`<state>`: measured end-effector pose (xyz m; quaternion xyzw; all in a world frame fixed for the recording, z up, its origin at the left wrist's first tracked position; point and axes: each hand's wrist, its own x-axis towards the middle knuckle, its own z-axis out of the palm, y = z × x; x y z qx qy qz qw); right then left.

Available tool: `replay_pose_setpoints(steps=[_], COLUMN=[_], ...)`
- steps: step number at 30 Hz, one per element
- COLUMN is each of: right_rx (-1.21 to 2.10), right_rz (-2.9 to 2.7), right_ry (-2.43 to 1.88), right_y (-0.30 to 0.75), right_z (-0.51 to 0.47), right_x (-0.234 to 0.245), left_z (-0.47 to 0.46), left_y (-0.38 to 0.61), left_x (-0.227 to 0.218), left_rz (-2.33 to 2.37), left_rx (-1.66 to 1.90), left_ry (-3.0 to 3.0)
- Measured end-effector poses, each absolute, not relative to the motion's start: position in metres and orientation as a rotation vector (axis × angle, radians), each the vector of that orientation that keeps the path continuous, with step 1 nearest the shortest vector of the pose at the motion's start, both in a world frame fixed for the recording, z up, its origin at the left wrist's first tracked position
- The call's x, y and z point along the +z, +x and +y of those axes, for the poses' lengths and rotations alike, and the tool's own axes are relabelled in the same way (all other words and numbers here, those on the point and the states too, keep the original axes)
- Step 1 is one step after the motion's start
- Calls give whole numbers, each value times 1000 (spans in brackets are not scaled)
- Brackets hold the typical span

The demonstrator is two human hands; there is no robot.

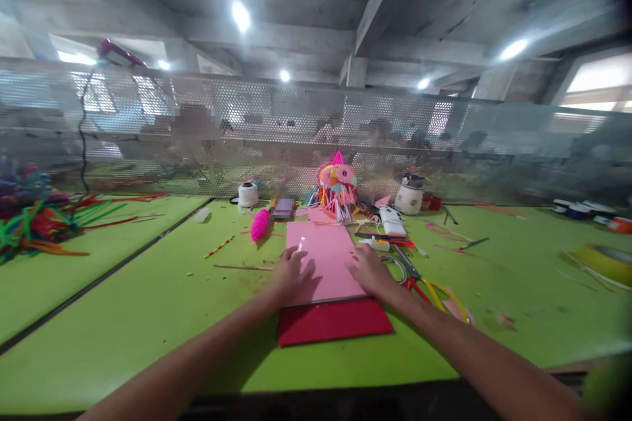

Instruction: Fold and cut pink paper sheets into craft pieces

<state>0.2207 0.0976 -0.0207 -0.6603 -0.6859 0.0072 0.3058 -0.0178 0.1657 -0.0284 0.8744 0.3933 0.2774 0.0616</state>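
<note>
A pink sheet (328,270) lies flat in front of me, partly over a red sheet (336,325) that shows along the near side. My left hand (290,276) rests on the pink sheet's left edge, fingers spread and thumb apart. At the opposite edge, my right hand (370,270) touches the sheet with its fingers apart. Neither hand holds anything that I can see. Just right of that hand lie scissors (437,296) with red and yellow handles, a ring of wire (395,270) and a small white bottle (374,245).
Behind the sheets stands a pink fringed craft figure (338,187). A magenta bundle (259,226), a white jar (247,195) and a pale canister (409,196) are around it. Colourful strips (44,223) pile at far left; yellow tape (605,264) lies right. A perforated screen (276,138) borders the table.
</note>
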Motion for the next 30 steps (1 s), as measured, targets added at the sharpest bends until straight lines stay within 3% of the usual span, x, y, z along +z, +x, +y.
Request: replay_pose_setpoints(steps=[16,23,30], right_rx=[-63,-73,469], right_rz=[-1798,-1869,-2191], right_ry=[-1636,-1554,-1483], right_y=[236,243,253], right_z=[88,77,50], right_x=[-32,-16,4], left_z=[167,150,134], left_y=[-5,-28,-44], left_x=[-36,-2,30], left_rz=[1189,1028,602], left_rx=[980,505,137], left_ry=[2466,2716,2795])
